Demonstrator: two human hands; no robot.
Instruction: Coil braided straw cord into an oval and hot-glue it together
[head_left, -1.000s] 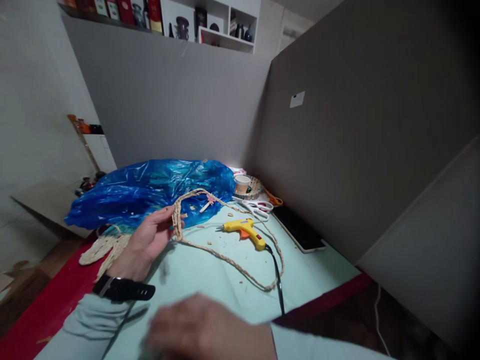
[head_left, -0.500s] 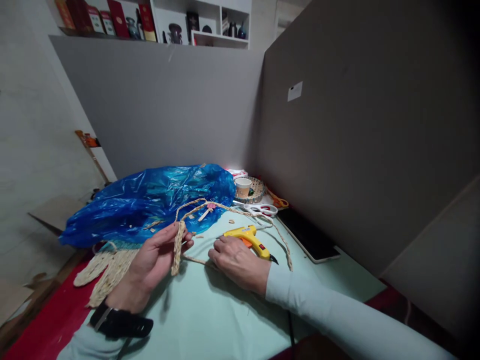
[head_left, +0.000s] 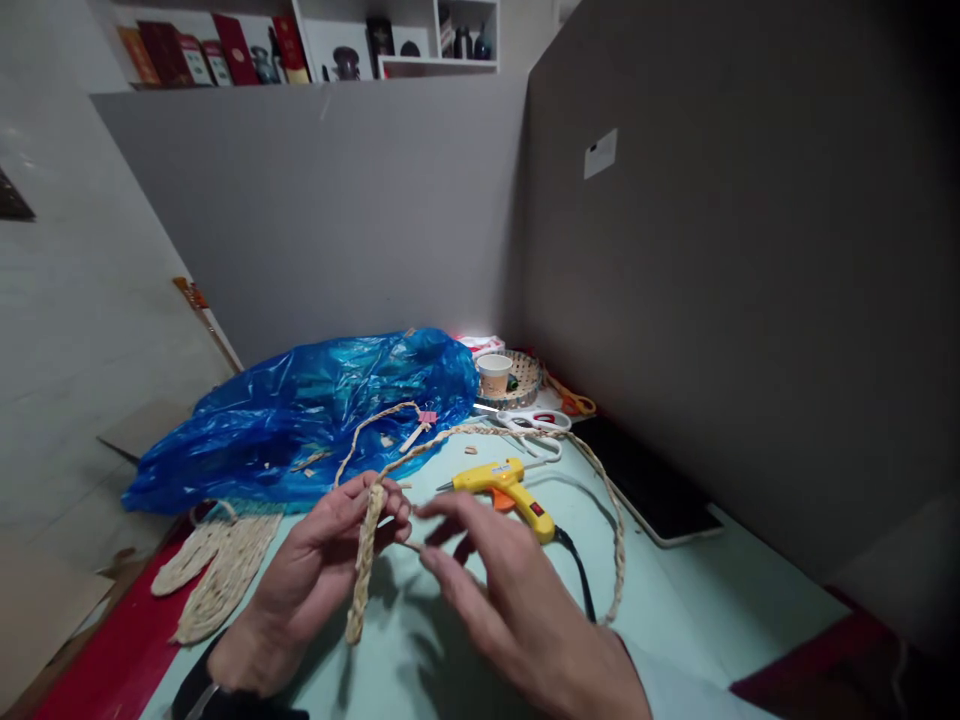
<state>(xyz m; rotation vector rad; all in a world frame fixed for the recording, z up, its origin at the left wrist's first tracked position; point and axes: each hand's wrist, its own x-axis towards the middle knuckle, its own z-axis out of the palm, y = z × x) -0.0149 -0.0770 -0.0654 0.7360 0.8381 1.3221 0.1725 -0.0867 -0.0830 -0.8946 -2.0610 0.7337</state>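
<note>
My left hand [head_left: 319,575] pinches a braided straw rope [head_left: 364,565] near its doubled end, which hangs down from my fingers. The rest of the braid loops away over the pale green table [head_left: 690,590], past the blue bag and round to the right. My right hand [head_left: 510,600] hovers just right of the left, fingers spread, fingertips close to a thin strand coming off the braid. A yellow glue gun [head_left: 504,483] lies on the table just beyond my right hand, its black cord running toward me.
A crumpled blue plastic bag [head_left: 307,410] lies at the back left. Flat woven straw pieces [head_left: 217,565] sit on the red edge at left. White-handled scissors [head_left: 532,425], a paper cup [head_left: 495,373] on a woven coaster and a dark flat device [head_left: 652,490] lie along the grey partition.
My right hand came up from the bottom edge, rested by the glue gun, then lifted off the table toward the braid. My left hand has drawn the braid nearer to me.
</note>
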